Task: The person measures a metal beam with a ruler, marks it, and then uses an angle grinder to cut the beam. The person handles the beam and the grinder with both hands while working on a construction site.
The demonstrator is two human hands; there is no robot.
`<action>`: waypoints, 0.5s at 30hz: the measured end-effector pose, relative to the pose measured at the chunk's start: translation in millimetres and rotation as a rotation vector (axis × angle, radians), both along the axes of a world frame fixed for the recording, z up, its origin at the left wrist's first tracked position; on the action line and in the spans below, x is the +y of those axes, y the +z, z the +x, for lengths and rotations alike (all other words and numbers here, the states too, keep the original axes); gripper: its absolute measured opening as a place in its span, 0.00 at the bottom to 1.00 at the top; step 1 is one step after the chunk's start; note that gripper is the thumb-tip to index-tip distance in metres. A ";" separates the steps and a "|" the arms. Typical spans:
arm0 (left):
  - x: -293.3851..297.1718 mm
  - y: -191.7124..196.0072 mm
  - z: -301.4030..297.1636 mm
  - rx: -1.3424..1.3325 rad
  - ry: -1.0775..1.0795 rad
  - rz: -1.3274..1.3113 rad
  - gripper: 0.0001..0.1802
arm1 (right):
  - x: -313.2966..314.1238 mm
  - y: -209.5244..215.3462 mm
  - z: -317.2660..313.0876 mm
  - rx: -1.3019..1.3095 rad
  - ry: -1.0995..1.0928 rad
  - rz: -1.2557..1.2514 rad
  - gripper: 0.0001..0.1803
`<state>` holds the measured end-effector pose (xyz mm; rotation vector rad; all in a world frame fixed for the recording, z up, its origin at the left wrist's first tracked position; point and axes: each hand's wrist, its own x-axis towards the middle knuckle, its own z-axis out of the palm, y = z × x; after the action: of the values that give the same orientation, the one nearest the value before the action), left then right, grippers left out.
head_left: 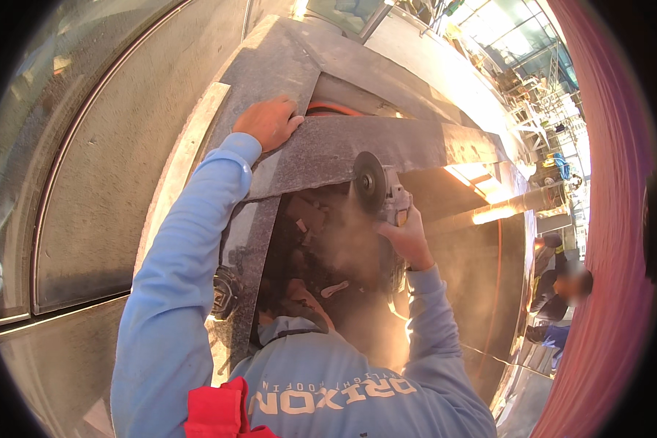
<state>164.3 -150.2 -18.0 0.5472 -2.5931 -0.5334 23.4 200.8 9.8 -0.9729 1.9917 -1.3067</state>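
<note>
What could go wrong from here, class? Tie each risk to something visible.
Only the right hand holds the angle grinder, so it might kick if the cutting disc binds.
The bare left hand rests on the grey slab; a slip could bring the disc toward it.
The dust cloud below the disc may hide the slab's edge or be breathed in.

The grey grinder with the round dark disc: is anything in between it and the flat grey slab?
Nothing solid visible. The right hand holds the grinder, its disc right at the slab's near edge. Pale brown dust hangs below the disc, and the left hand rests near the slab's left end, out of the way.
</note>
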 end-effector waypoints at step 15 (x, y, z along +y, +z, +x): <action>0.0 -0.7 -0.3 0.029 -0.017 -0.007 0.16 | 7.0 -4.5 3.4 -0.029 -0.012 0.036 0.29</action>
<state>164.0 -150.2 -18.7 0.5121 -2.5729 -0.5341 26.7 207.8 5.3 -0.9223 1.9949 -1.2800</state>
